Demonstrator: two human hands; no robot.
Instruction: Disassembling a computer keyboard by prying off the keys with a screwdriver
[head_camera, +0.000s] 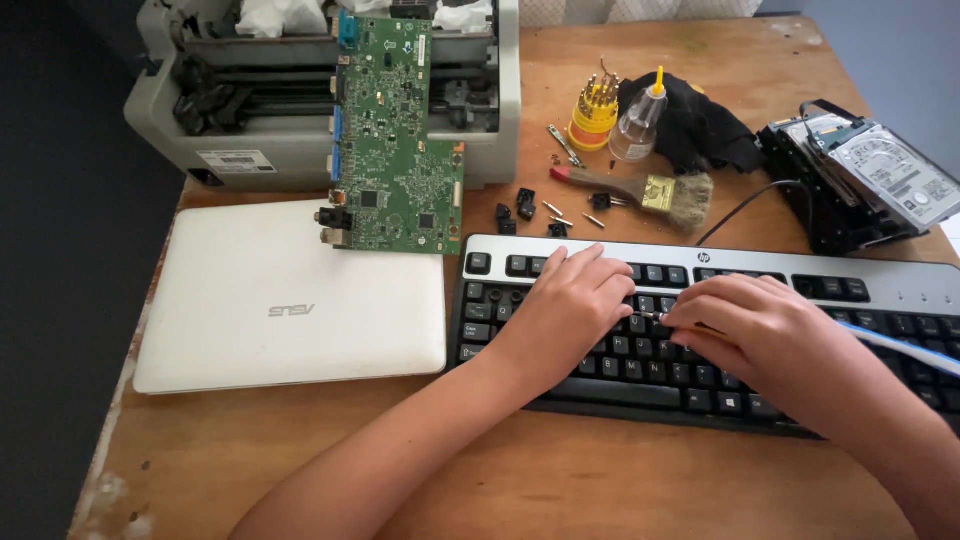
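Head view: both hands work over a black and silver keyboard (700, 330) that lies flat on the wooden surface (560, 470), close to the front edge and to the right of the middle. The left hand (570, 310) rests palm down on the keys at the left half, fingers loosely curled and pressing the board steady, holding nothing that shows. The right hand (750, 325) is pinched narrow around a thin tool (655, 317) whose tip touches the keys just beside the left fingertips; what kind of tool it is cannot be told. A pale blue strip (905, 350) runs from under the right wrist toward the frame edge. The keyboard looks light and stiff, its plastic caps small and likely brittle at their clips, so it seems best held flat by the frame or palm rest rather than by any single key. Behind it lie loose black key caps (525, 205) and small screws, a wooden-handled brush (640, 188), a yellow bit holder (593, 112), a small clear bottle (637, 125) and a black cloth (700, 125). To the right sits a bare hard drive (890, 175) in a black cage. To the left are a closed white laptop (290, 300), a green circuit board (395, 150) and an opened grey printer (300, 90).
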